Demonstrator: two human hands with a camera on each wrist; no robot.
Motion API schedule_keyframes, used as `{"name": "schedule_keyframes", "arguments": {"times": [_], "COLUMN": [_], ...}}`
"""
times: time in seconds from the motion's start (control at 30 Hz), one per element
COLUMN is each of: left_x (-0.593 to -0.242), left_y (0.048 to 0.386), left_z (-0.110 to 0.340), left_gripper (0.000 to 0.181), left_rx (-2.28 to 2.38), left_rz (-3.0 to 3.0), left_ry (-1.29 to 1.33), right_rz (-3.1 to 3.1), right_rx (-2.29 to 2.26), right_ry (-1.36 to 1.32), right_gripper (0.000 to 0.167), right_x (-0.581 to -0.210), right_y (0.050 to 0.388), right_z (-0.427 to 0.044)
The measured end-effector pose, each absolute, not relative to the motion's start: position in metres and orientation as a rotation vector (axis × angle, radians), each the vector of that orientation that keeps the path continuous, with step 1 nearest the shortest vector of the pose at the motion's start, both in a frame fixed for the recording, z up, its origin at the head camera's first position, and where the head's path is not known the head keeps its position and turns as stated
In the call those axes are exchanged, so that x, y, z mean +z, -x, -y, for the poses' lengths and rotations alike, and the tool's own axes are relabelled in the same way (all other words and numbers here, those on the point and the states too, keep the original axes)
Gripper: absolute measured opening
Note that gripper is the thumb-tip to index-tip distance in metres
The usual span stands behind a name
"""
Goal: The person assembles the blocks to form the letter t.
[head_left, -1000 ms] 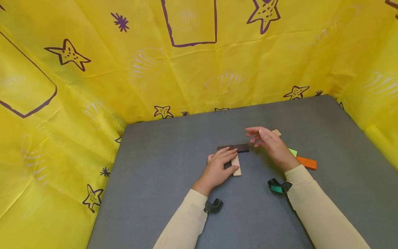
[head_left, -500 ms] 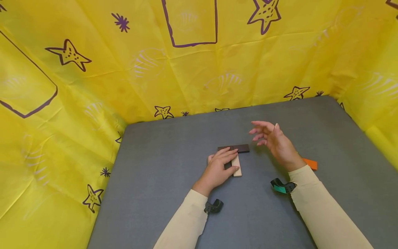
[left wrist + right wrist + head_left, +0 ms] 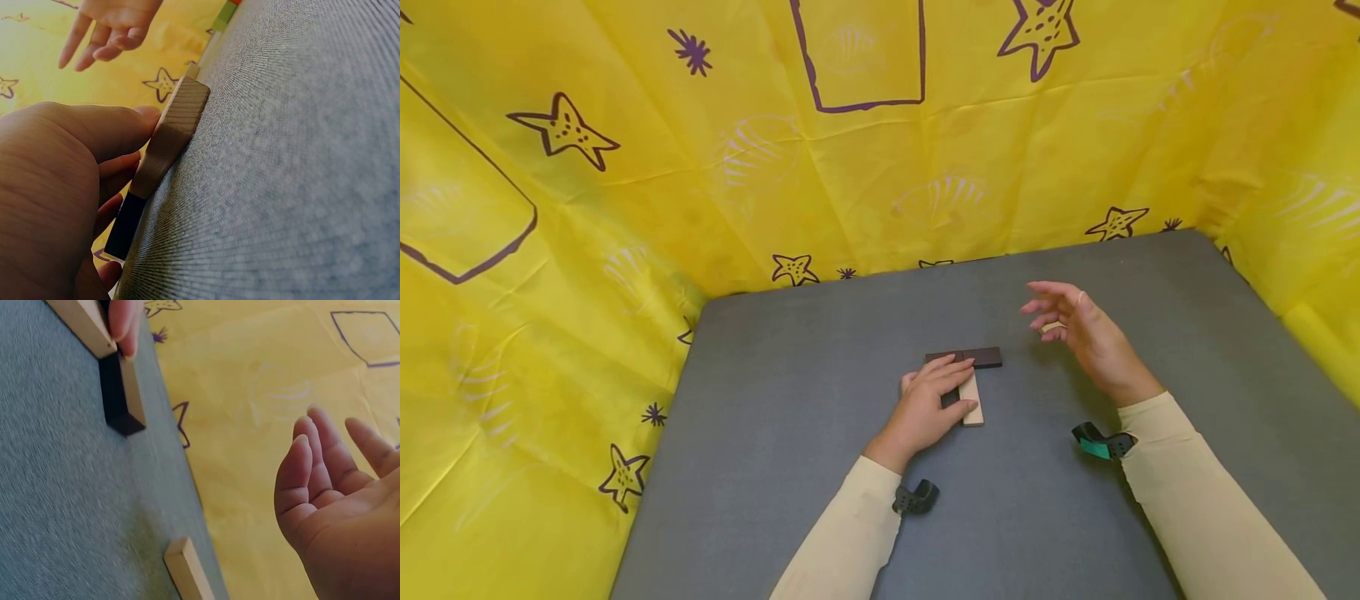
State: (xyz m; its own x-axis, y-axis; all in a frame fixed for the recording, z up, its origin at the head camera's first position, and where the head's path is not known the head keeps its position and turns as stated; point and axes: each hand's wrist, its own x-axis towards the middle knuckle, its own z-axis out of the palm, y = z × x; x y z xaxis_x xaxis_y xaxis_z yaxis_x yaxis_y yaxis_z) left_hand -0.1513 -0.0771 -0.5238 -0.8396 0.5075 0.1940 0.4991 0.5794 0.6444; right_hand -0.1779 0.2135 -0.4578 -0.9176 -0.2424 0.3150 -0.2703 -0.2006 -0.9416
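In the head view my left hand [image 3: 925, 407] rests over a small group of flat wooden blocks. Its fingertips touch two dark blocks lying end to end, of which the right one [image 3: 983, 357] shows best. The thumb lies against a pale block [image 3: 972, 406] that meets the dark pair at about a right angle. From the left wrist, the thumb presses along the side of this pale block [image 3: 180, 115]. My right hand [image 3: 1096, 346] hovers to the right with loosely spread fingers and holds nothing. Another pale block [image 3: 189, 572] lies on the table below it.
A green block [image 3: 224, 15] lies farther off in the left wrist view, beside a sliver of red-orange; the right arm hides both in the head view. The grey table [image 3: 775, 417] meets a yellow patterned cloth [image 3: 850, 183] behind and at the sides.
My right hand has drawn back to the right and away from the dark blocks, now covering the green and orange blocks from the head view. The left hand stays in place.
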Motion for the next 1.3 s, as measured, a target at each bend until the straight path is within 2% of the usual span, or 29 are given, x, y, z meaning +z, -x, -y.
{"name": "schedule_keyframes", "arguments": {"times": [0.4, 0.83, 0.93, 1.13, 1.3], "left_x": [-0.522, -0.521, -0.52, -0.521, -0.521], "left_y": [0.15, 0.151, 0.151, 0.152, 0.151], "left_z": [0.077, 0.076, 0.076, 0.078, 0.078], "left_gripper": [0.054, 0.054, 0.054, 0.054, 0.055], "left_rx": [1.132, 1.125, 1.125, 1.12, 1.12], "left_rz": [-2.774, -2.773, -2.775, -2.777, -2.766], "left_ry": [-0.888, -0.875, -0.875, -0.876, -0.877], "right_rz": [1.988, 2.117, 2.255, 2.641, 2.714], "right_rx": [2.329, 2.233, 2.103, 1.737, 1.643], "right_ry": [-0.538, -0.249, -0.165, -0.019, -0.035], "right_gripper": [0.047, 0.036, 0.043, 0.077, 0.083], "right_x": [-0.459, -0.483, -0.489, -0.503, -0.512], "right_y": [0.188, 0.196, 0.199, 0.204, 0.204], "right_z": [-0.237, -0.261, -0.266, -0.272, -0.271]}}
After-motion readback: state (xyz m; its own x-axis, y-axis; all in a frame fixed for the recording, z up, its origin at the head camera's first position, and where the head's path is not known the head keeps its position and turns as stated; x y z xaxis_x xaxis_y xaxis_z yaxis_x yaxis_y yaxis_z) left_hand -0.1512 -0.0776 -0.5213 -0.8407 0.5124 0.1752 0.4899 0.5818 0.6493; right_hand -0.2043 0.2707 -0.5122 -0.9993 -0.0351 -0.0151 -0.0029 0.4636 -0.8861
